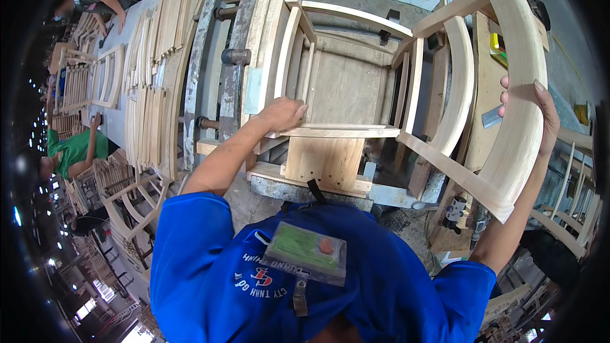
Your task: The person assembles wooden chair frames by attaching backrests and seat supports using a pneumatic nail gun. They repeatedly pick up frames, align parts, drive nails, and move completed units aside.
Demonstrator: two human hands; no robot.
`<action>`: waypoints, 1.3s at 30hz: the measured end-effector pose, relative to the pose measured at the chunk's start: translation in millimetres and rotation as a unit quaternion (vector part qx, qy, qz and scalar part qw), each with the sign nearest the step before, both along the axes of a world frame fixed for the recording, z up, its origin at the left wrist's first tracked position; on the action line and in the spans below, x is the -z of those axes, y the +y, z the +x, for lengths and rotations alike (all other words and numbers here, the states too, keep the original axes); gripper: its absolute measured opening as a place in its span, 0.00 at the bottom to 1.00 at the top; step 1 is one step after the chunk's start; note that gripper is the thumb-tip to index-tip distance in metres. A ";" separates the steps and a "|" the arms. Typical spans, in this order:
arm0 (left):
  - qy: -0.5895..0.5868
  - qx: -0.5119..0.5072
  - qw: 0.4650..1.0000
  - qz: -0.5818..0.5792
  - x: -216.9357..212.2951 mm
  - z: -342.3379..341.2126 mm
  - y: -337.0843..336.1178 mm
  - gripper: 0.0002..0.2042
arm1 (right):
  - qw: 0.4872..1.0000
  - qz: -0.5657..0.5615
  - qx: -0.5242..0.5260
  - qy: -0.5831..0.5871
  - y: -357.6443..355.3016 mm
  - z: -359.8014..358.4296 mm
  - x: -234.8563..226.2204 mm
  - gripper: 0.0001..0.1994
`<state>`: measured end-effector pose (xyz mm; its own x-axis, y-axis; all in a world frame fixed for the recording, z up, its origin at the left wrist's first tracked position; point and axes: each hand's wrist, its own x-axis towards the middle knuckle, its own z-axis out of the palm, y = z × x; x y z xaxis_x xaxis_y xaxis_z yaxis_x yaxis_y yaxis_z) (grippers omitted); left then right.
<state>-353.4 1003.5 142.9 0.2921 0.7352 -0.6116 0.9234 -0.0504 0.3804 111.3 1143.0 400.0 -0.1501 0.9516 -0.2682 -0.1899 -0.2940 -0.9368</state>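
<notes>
A pale, unfinished wooden chair frame (pixel 410 86) lies across the work stand in front of me. Its broad curved top rail (pixel 518 82) is at the right, with a narrower curved slat (pixel 460 82) beside it. My right hand (pixel 548 113) wraps round the outer edge of that top rail, thumb on the near face and fingertips showing past the inner side. At the frame's near left corner, my left hand (pixel 284 115) is closed on the chair's wooden end, its fingertips partly hidden. Beneath the near rail stands a wooden block (pixel 325 160).
A metal clamping stand (pixel 238 76) runs along the left, next to stacked wooden strips (pixel 146 121). Co-workers, one in a green shirt (pixel 79 149), are at the far left. More chair frames (pixel 575 184) stand at the right. A small machine (pixel 455 211) sits near my right arm.
</notes>
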 end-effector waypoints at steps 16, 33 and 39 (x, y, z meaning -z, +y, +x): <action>0.005 0.082 0.997 0.010 4.6 15.4 -22.9 0.23 | 0.655 -0.028 0.284 -0.700 -267.9 52.9 128.8 0.17; -0.072 0.210 0.972 0.076 8.6 0.8 -34.1 0.39 | 0.619 -0.130 0.355 -0.689 -334.8 62.8 191.1 0.19; -0.073 0.210 0.972 0.070 2.6 1.2 -31.9 0.37 | 0.606 -0.156 0.315 -0.713 -330.9 70.5 180.8 0.20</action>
<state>-352.2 971.6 140.3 0.6607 0.6061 -0.4428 0.7469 -0.4720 0.4684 181.8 812.1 219.2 0.8133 0.5693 0.1198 0.5815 -0.7894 -0.1968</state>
